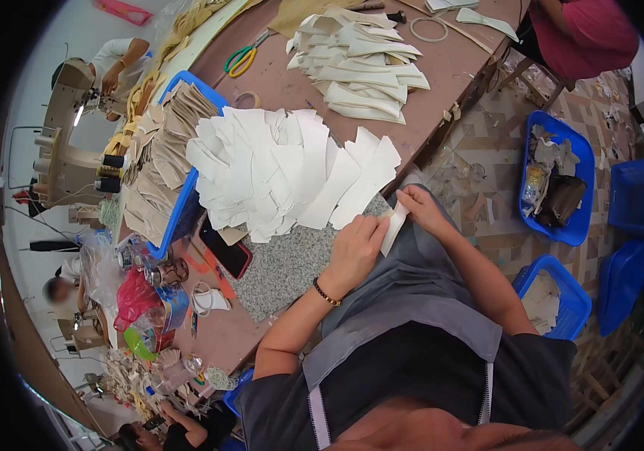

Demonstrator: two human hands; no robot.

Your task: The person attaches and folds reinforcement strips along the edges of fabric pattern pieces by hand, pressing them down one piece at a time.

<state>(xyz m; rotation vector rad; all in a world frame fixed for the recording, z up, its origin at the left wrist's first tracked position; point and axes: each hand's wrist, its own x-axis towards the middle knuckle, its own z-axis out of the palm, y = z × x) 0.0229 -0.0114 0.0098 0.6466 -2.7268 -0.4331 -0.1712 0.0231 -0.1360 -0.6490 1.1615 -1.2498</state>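
Over my lap, close to the table edge, I hold a small white cut piece of leather-like sheet (394, 228) between my two hands. My left hand (358, 246), below a beaded bracelet, is closed on its left side. My right hand (423, 210) pinches its upper right end. Just beyond my hands, a large pile of flat white cut pieces (262, 165) lies spread on the table, partly over a speckled grey slab (284, 263). Several of these pieces fan out toward my hands.
A stack of cream pieces (359, 64) and green-yellow scissors (241, 60) lie farther back. A blue basket (163, 244) of beige pieces and a phone (226, 248) are left. Blue bins (581, 203) stand on the right floor. Other people sit around, one by a sewing machine (66, 98).
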